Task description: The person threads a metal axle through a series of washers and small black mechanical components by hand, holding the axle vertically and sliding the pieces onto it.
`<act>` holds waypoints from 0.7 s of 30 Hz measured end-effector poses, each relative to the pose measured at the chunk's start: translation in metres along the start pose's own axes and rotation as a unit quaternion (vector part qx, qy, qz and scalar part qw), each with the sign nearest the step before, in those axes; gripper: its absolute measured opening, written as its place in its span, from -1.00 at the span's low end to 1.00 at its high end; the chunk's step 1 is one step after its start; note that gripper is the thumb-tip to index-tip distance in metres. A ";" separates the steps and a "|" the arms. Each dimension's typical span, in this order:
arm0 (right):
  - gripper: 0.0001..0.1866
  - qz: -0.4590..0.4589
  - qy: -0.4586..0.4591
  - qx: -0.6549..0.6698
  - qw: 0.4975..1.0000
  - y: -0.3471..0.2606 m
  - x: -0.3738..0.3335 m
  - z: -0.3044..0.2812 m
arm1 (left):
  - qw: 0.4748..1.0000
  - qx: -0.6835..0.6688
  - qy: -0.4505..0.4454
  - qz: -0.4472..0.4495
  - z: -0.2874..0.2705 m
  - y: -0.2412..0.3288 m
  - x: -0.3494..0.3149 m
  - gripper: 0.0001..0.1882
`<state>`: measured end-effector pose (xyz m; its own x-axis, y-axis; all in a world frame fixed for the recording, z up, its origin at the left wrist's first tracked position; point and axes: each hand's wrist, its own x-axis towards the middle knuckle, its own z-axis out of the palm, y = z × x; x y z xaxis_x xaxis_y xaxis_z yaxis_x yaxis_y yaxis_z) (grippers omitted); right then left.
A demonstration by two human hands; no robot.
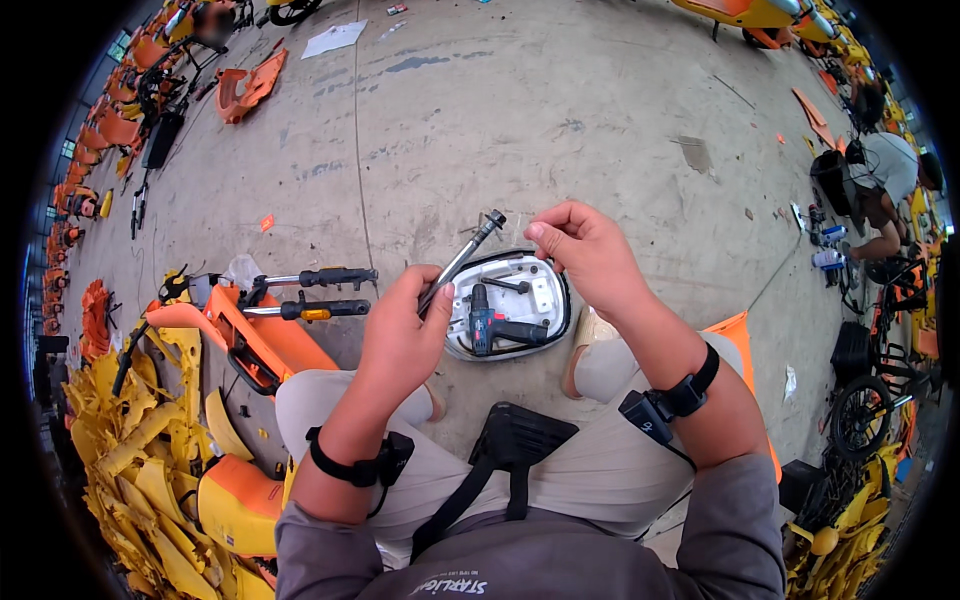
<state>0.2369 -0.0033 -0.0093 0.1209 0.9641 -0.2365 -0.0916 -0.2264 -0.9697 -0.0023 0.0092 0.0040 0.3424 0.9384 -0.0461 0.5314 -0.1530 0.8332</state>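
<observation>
My left fingers wrap the metal rod (467, 254), its dark head beyond the white tray's (545, 297) far edge; a firm, low grip should steady it. Near that edge's right, my right hand (590, 255) narrows; I can't tell whether it's pinching anything.

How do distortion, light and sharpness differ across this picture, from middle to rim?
Head view: orange bike bodies near the left rim lean and crowd together, hard to make out; head view: light on the floor is soft; head view: the drill and metal rod in the left hand look fairly sharp.
</observation>
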 end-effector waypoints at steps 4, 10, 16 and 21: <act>-0.80 0.030 0.029 -0.068 0.997 -0.005 -0.002 0.002 | 1.000 0.013 0.000 0.005 -0.002 0.004 0.001 -0.80; -0.78 -0.045 0.091 0.002 0.995 -0.004 -0.003 0.012 | 0.995 0.019 0.039 0.094 -0.003 0.002 0.003 -0.83; -0.59 0.043 -0.079 -0.048 0.995 -0.013 -0.006 0.010 | 0.979 0.086 0.045 0.179 -0.014 0.002 0.009 -0.81; -0.51 0.074 -0.086 -0.093 0.989 -0.010 -0.008 0.012 | 0.966 0.116 0.056 0.223 -0.015 0.004 0.010 -0.81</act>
<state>0.2246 -0.0069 0.0035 -0.0516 0.9241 -0.3786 0.0894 -0.3733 -0.9234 -0.0086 0.0230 0.0155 0.4992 0.7884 0.3594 0.5144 -0.6035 0.6093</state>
